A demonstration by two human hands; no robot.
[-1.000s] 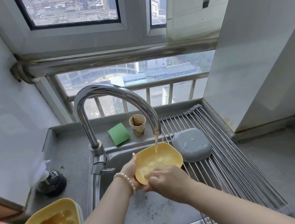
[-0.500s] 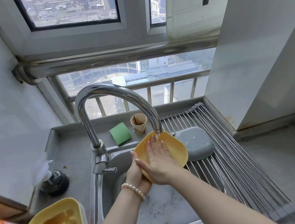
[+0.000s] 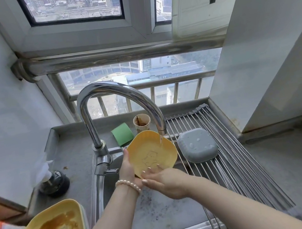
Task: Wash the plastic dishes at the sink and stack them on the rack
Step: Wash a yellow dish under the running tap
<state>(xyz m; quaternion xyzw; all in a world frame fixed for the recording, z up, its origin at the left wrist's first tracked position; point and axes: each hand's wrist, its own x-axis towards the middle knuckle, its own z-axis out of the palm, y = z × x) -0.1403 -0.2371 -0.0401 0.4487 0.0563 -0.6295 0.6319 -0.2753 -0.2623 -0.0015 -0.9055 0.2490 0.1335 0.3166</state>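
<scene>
Now both hands round yellow dish

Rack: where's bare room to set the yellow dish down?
Free: the rack bars right of and in front of the grey dish. Crowded: the back ledge behind the faucet, with green sponge and paper cup.

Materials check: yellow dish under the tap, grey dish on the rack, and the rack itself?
Yellow dish: looks like matte plastic, opaque with soft moulded edges. Grey dish: likely the same plastic, dull finish, water beading on it. Rack: thin shiny metal rods, probably stainless steel, given the bright reflections.
</scene>
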